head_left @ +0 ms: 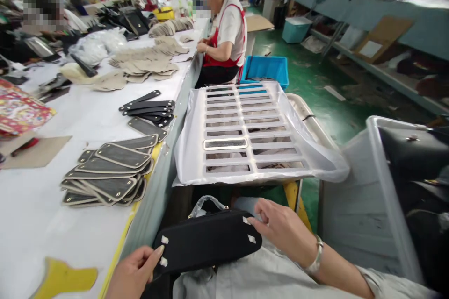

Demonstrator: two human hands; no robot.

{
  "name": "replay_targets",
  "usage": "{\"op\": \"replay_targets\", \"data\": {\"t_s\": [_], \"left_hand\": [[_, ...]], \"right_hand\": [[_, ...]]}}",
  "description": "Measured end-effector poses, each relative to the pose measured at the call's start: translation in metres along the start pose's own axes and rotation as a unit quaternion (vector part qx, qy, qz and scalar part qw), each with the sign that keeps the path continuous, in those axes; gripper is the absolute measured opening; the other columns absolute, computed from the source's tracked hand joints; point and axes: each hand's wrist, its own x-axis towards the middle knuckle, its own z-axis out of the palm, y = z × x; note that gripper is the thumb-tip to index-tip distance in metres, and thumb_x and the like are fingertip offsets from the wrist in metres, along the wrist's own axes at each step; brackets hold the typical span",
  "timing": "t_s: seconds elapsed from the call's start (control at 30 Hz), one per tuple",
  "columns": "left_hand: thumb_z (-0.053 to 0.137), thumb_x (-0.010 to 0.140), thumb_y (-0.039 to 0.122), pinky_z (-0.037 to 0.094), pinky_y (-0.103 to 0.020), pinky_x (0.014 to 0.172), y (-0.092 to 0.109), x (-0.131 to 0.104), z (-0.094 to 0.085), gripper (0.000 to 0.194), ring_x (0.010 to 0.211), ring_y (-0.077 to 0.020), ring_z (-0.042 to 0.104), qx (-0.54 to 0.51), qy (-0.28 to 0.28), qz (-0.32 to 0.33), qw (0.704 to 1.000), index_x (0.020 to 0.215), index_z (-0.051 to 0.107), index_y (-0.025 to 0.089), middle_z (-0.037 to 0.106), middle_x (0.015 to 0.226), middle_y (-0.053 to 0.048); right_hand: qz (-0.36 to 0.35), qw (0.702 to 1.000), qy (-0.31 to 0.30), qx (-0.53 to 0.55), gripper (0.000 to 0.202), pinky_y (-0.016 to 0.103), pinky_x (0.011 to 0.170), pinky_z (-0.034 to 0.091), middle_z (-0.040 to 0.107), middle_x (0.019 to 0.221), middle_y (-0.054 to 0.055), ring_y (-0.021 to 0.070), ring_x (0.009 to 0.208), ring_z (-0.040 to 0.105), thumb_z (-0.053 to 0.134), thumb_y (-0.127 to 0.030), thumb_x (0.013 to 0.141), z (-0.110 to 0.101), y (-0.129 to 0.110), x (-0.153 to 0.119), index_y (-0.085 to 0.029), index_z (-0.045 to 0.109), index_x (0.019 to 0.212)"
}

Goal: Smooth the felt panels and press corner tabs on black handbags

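Both hands held a black bag [206, 243] bottom-up over the person's lap, near the low centre of the view and just right of the bench [42, 215] edge. The left hand [135, 273] pinched the bag's near-left end, thumb on top beside two small pale tabs [164, 250], its grip closed on the edge. The right hand [280, 231] lay on the far-right end, fingers curled over the rim by two more tabs, so that grip was closed on the bag too. Held at both ends like this, the base faced up and stayed taut, probably to keep the tabs in plain sight. The bag's long axis ran from near left to far right, rising slightly to the right.

On the bench to the left lay a fanned stack of dark edged panels [112, 173], with black strips [149, 107] farther off. Straight ahead stood a white slotted tray [245, 135] lined with plastic, and a grey bin [358, 196] stood on the right. A co-worker in a red apron [224, 37] sat at the far end.
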Motion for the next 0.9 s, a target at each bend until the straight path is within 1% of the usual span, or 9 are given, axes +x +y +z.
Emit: {"op": "replay_targets", "data": {"t_s": [0.07, 0.13, 0.23, 0.33, 0.43, 0.53, 0.67, 0.8, 0.9], "left_hand": [[0.049, 0.065, 0.076, 0.031, -0.024, 0.05, 0.0, 0.002, -0.002, 0.057, 0.045, -0.0121, 0.037, 0.0, 0.004, 0.012, 1.0, 0.054, 0.048, 0.021, 0.039, 0.041, 0.006], [0.048, 0.067, 0.074, 0.031, -0.024, 0.051, -0.001, 0.005, -0.003, 0.055, 0.047, -0.0132, 0.041, 0.0, 0.002, 0.021, 1.0, 0.054, 0.048, 0.021, 0.042, 0.042, 0.005], [0.047, 0.072, 0.069, 0.031, -0.024, 0.051, -0.004, 0.008, -0.004, 0.052, 0.047, -0.0136, 0.043, -0.005, -0.008, 0.034, 0.999, 0.056, 0.048, 0.02, 0.044, 0.043, 0.005], [0.047, 0.076, 0.064, 0.031, -0.024, 0.05, -0.005, 0.009, -0.003, 0.048, 0.048, -0.013, 0.043, -0.014, -0.006, 0.052, 0.999, 0.056, 0.047, 0.02, 0.044, 0.045, 0.005], [0.048, 0.079, 0.059, 0.031, -0.023, 0.05, -0.004, 0.008, -0.002, 0.046, 0.048, -0.0124, 0.042, -0.028, 0.003, 0.065, 0.997, 0.055, 0.045, 0.02, 0.044, 0.046, 0.005], [0.05, 0.079, 0.054, 0.03, -0.023, 0.05, -0.003, 0.008, -0.004, 0.043, 0.05, -0.0121, 0.041, -0.04, 0.009, 0.08, 0.996, 0.055, 0.044, 0.02, 0.043, 0.047, 0.005], [0.056, 0.077, 0.051, 0.03, -0.023, 0.05, -0.009, 0.015, -0.008, 0.041, 0.049, -0.0113, 0.04, -0.078, -0.012, 0.089, 0.993, 0.055, 0.044, 0.02, 0.043, 0.048, 0.006], [0.053, 0.081, 0.053, 0.03, -0.022, 0.049, -0.02, 0.023, -0.014, 0.04, 0.046, -0.01, 0.039, -0.205, -0.081, 0.093, 0.971, 0.061, 0.046, 0.019, 0.044, 0.048, 0.007], [0.05, 0.083, 0.054, 0.028, -0.022, 0.048, -0.025, 0.025, -0.018, 0.038, 0.046, -0.0085, 0.035, -0.269, -0.083, 0.093, 0.955, 0.067, 0.048, 0.019, 0.043, 0.051, 0.007]], "right_hand": [[-0.082, 0.996, 0.036, -0.005, 0.015, 0.028, 0.066, 0.04, 0.06, 0.078, 0.003, 0.0168, 0.073, 0.055, 0.055, -0.032, 0.084, 0.001, -0.018, 0.001, -0.017, 0.057, 0.086], [-0.186, 0.982, 0.024, 0.003, 0.025, 0.034, 0.08, 0.042, 0.061, 0.095, 0.007, 0.0207, 0.089, 0.056, 0.059, -0.036, 0.083, 0.009, -0.042, 0.006, -0.017, 0.057, 0.1], [-0.314, 0.949, -0.036, -0.001, 0.063, 0.041, 0.099, 0.035, 0.055, 0.122, 0.011, 0.0269, 0.111, 0.048, 0.071, -0.047, 0.072, 0.034, -0.079, 0.019, -0.016, 0.05, 0.123], [-0.372, 0.926, -0.065, -0.023, 0.088, 0.044, 0.106, 0.029, 0.046, 0.135, 0.015, 0.0306, 0.121, 0.041, 0.072, -0.057, 0.065, 0.065, -0.107, 0.034, -0.011, 0.042, 0.134], [-0.376, 0.923, -0.073, -0.036, 0.094, 0.045, 0.106, 0.029, 0.042, 0.138, 0.018, 0.0315, 0.123, 0.039, 0.07, -0.061, 0.065, 0.089, -0.126, 0.044, -0.008, 0.039, 0.136], [-0.364, 0.927, -0.076, -0.048, 0.093, 0.047, 0.106, 0.03, 0.044, 0.136, 0.019, 0.0322, 0.122, 0.04, 0.07, -0.06, 0.064, 0.101, -0.137, 0.048, -0.007, 0.041, 0.135], [-0.35, 0.932, -0.083, -0.055, 0.086, 0.047, 0.105, 0.03, 0.047, 0.134, 0.018, 0.0319, 0.121, 0.041, 0.07, -0.053, 0.065, 0.103, -0.145, 0.048, -0.007, 0.044, 0.132], [-0.337, 0.937, -0.084, -0.049, 0.085, 0.045, 0.106, 0.031, 0.048, 0.133, 0.016, 0.0298, 0.121, 0.042, 0.075, -0.046, 0.062, 0.1, -0.148, 0.046, -0.01, 0.045, 0.132], [-0.33, 0.938, -0.089, -0.062, 0.085, 0.046, 0.106, 0.031, 0.048, 0.133, 0.017, 0.0304, 0.122, 0.041, 0.076, -0.043, 0.061, 0.099, -0.151, 0.046, -0.009, 0.044, 0.132]]}}
